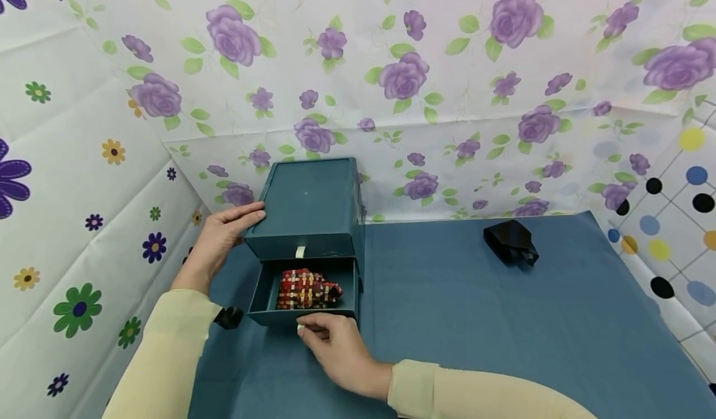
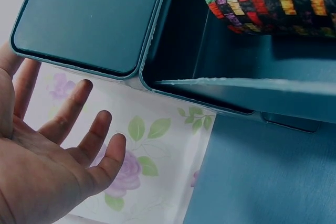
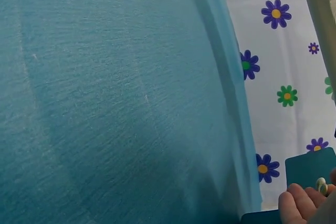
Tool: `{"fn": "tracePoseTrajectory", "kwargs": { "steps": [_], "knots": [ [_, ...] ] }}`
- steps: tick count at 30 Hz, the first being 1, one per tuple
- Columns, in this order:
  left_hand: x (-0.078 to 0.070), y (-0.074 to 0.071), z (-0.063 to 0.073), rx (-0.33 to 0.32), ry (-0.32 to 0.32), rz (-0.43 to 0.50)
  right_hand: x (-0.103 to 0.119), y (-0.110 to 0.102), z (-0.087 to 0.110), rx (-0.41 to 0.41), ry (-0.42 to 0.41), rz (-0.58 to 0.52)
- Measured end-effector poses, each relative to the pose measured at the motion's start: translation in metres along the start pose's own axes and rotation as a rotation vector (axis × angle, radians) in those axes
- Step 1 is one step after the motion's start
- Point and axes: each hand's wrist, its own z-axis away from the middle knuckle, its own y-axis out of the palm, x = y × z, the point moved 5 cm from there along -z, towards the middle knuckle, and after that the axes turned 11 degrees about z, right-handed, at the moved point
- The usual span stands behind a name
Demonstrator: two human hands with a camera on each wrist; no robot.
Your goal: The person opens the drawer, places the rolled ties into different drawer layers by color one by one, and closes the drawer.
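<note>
A dark teal two-drawer box (image 1: 307, 198) stands at the back left of the table. Its upper drawer is closed and carries a small cream pull tab (image 1: 300, 252). The lower drawer (image 1: 274, 317) is pulled out; inside lies a bundle with a red, yellow and black woven pattern (image 1: 304, 290), seen partly in the left wrist view. My left hand (image 1: 220, 235) touches the box's left upper edge, its fingers spread and loosely bent. At the lower drawer's front, my right hand (image 1: 344, 354) pinches the cream pull tab (image 3: 321, 183) between thumb and fingers.
A crumpled black item (image 1: 510, 243) lies on the blue-covered table (image 1: 447, 319) at the back right. Another small black object (image 1: 229, 317) is by my left sleeve. Flower-printed sheets (image 1: 425, 127) wall the table behind and to the left; a dotted sheet stands right.
</note>
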Motion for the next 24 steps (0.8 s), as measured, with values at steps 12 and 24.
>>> {"fn": "tracePoseTrajectory", "kwargs": {
  "steps": [12, 24],
  "knots": [
    [0.001, -0.001, -0.001, -0.003, -0.011, 0.002, 0.011, -0.007, 0.001, -0.075, 0.017, -0.013],
    [-0.001, 0.0, 0.001, 0.011, 0.005, 0.009, 0.003, -0.005, -0.004, -0.087, -0.007, -0.006]
  ]
}}
